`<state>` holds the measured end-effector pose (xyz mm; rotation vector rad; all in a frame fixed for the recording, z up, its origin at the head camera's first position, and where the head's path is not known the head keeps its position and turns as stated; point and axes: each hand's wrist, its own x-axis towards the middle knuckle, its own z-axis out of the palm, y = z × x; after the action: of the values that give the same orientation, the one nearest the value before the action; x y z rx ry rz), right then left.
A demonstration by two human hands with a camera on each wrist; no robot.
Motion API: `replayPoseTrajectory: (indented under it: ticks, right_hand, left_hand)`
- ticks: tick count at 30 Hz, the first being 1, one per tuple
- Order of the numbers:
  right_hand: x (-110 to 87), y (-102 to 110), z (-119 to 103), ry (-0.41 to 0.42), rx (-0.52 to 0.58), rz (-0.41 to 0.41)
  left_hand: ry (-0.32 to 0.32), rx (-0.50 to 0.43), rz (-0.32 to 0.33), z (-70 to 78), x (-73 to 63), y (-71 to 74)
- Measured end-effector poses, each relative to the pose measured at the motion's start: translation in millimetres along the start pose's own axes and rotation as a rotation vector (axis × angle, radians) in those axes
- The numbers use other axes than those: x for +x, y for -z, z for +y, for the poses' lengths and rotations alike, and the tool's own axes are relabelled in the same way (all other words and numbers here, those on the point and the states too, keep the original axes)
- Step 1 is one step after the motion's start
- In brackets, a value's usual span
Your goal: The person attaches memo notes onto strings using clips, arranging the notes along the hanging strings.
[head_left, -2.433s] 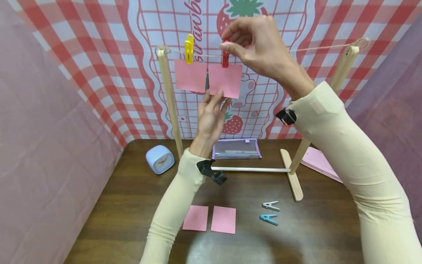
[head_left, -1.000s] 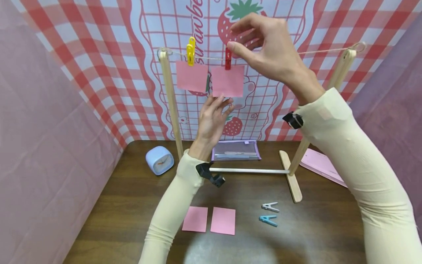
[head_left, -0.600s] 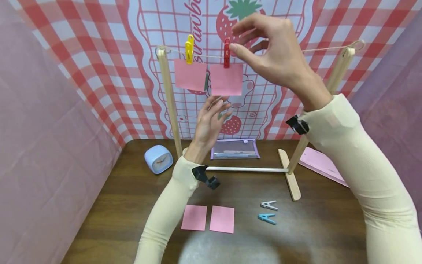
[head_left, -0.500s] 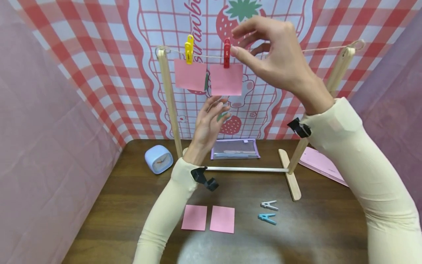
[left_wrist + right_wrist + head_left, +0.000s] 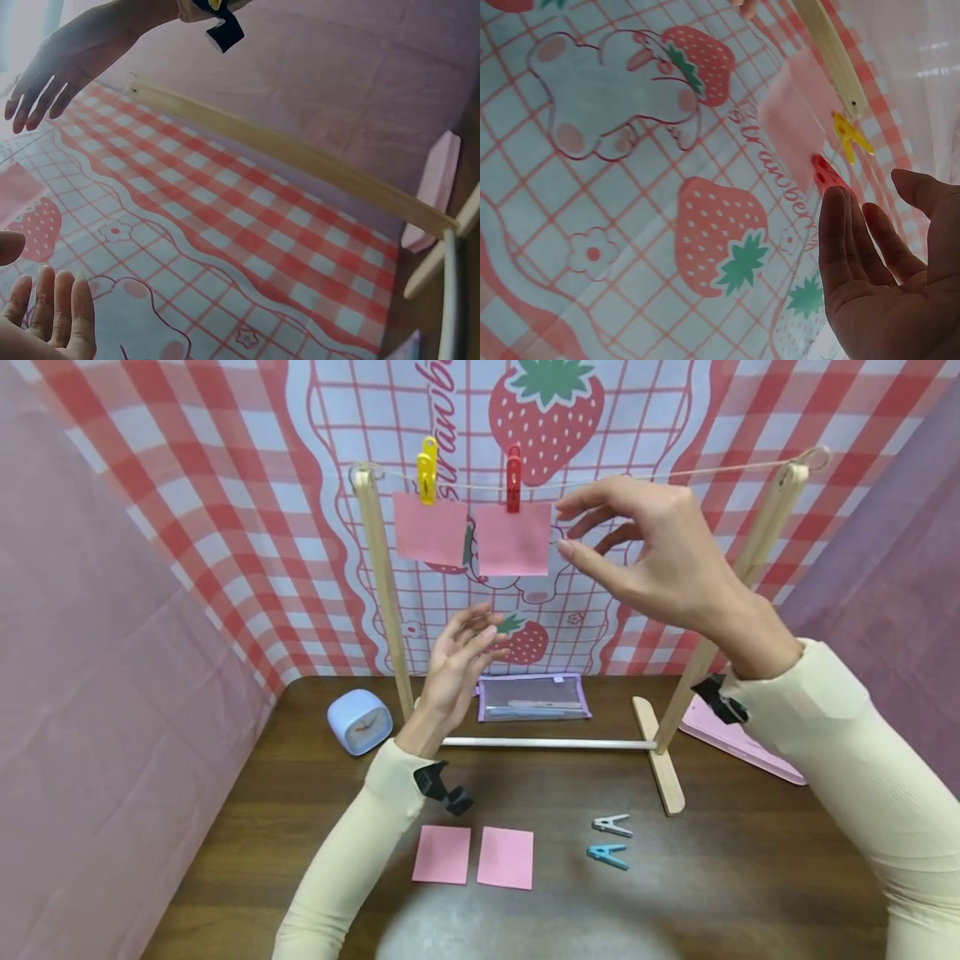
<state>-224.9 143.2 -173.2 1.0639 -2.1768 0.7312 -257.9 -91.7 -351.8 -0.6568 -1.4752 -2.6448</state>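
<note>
Two pink paper squares hang side by side from a string (image 5: 720, 470). A yellow clothespin (image 5: 427, 472) holds the left square (image 5: 430, 531), and a red clothespin (image 5: 513, 481) holds the right square (image 5: 513, 542). My right hand (image 5: 660, 547) is beside the right square's edge, fingers loosely bent and nothing in them; the right wrist view shows the palm near the red clothespin (image 5: 826, 174). Below the squares, my left hand (image 5: 453, 668) is relaxed and holds nothing. On the table lie two more pink squares (image 5: 442, 855) (image 5: 506, 858), a white clothespin (image 5: 612, 825) and a blue clothespin (image 5: 607, 856).
The string runs between two wooden posts (image 5: 385, 585), joined low down by a white bar (image 5: 547, 743) and standing on wooden feet (image 5: 660, 760). A blue clock (image 5: 360, 722) sits left, a mesh pencil pouch (image 5: 534, 697) behind the bar. At right lies a pink case (image 5: 738, 743).
My right hand has let go of the red clothespin and moved down to the right. My left hand has dropped away from the right square's lower edge. The square hangs from the clothespin.
</note>
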Motion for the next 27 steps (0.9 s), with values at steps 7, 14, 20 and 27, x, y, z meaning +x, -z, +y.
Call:
replayPoseTrajectory:
  ticks: [7,14,20,27]
  right_hand:
    - [-25.3,0,10,-0.028,-0.01,-0.026]
    - [-52.6,-2,23,-0.058,0.004,-0.067]
    - [-75.9,-6,34,-0.102,-0.003,-0.106]
    - [-102.9,-14,45,-0.158,-0.01,-0.171]
  left_hand:
    - [0.034,0.107,-0.006,-6.2,-12.7,13.0]
    - [0.063,0.175,-0.022,-11.6,-28.3,23.6]
    - [0.092,0.215,-0.03,-15.5,-40.3,30.9]
    - [0.133,0.249,-0.033,-23.1,-53.2,38.5]
